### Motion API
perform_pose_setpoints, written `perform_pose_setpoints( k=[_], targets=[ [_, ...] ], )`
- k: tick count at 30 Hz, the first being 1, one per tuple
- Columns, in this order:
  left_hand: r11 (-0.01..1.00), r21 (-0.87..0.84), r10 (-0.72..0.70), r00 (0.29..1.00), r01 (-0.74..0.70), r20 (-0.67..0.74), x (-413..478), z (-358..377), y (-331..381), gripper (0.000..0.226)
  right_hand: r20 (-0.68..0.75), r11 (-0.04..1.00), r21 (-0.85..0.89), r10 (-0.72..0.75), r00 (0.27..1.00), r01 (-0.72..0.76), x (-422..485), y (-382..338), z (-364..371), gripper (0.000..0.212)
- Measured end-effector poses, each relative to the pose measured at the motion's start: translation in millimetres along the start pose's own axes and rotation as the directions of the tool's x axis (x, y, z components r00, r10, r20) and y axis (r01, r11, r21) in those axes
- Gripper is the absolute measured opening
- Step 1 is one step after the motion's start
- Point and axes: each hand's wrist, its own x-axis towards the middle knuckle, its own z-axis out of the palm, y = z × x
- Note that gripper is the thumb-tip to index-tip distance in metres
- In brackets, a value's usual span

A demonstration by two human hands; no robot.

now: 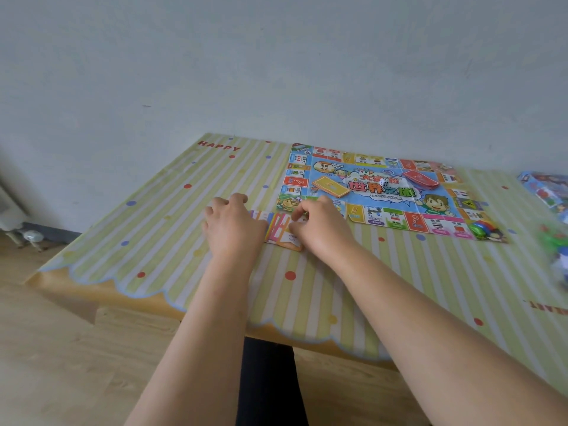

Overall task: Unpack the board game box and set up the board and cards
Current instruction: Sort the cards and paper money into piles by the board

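The colourful game board lies unfolded flat at the far side of the table. On it sit a yellow card stack, a red card stack and a white die. Just left of the board's near corner, a row of overlapping small cards is spread on the tablecloth. My left hand rests palm down on the left end of that row. My right hand pinches a card at the right end, fingers curled over it.
The striped, dotted tablecloth covers the table, whose left and near edges are close. The game box lies at the far right. Green and blue plastic pieces sit at the right edge; coloured tokens lie on the board's near right corner.
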Motion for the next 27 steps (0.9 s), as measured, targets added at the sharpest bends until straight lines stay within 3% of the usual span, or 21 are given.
perform_pose_setpoints(
  k=[10,17,27],
  targets=[
    [0.987,-0.115,0.107,0.991,-0.115,-0.078,-8.6,-4.5,22.3,0.044,-0.112,0.989,0.144,-0.019,0.994,0.036,-2.2,10.6,-15.9,0.024],
    [0.945,-0.232,0.228,0.973,-0.231,-0.042,-30.3,9.2,66.0,0.041,-0.233,0.954,0.288,-0.017,0.972,0.085,-17.7,31.0,-65.7,0.024],
    [0.806,-0.356,0.525,0.849,-0.473,0.061,-88.1,58.7,159.6,0.042,-0.365,0.933,0.360,0.163,0.917,-0.022,-67.1,125.6,-148.5,0.018]
  ],
)
